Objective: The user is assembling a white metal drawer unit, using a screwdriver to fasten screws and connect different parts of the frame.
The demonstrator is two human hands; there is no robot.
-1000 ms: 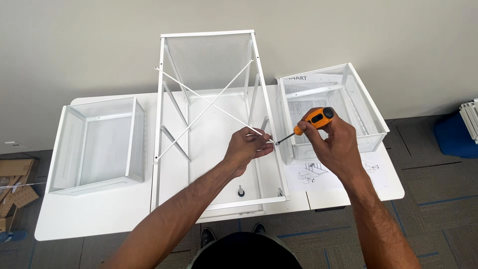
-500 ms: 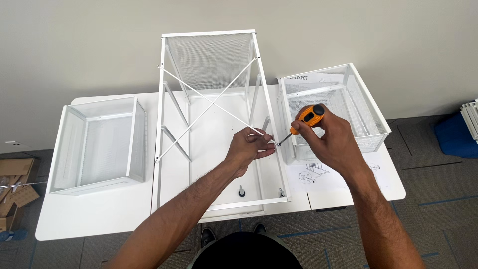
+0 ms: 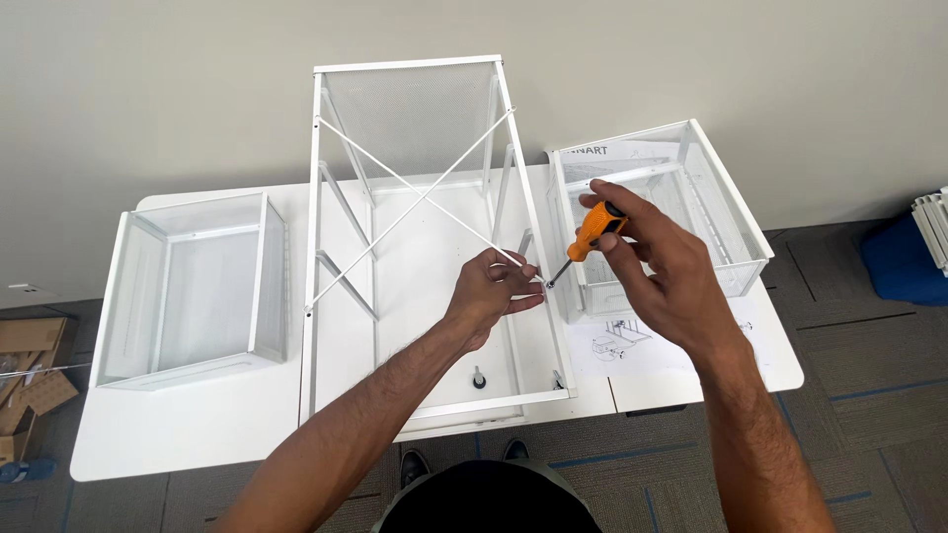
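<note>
A white metal frame (image 3: 331, 178) with a mesh top and crossed diagonal braces lies on its back in the middle of the white table (image 3: 197, 424). My left hand (image 3: 491, 294) pinches the lower end of one brace against the frame's right upright. My right hand (image 3: 657, 262) grips an orange-handled screwdriver (image 3: 592, 233). Its tip touches the frame's right rail beside my left fingers.
One white mesh drawer (image 3: 188, 286) rests on the table's left side, another (image 3: 671, 212) on the right. A sheet of paper instructions (image 3: 617, 345) lies under my right wrist. Cardboard scraps (image 3: 25, 365) lie on the floor at left, a blue bin (image 3: 904, 262) at right.
My right hand has turned on the screwdriver handle, with the fingers shifting around it. The left hand keeps its hold on the brace end.
</note>
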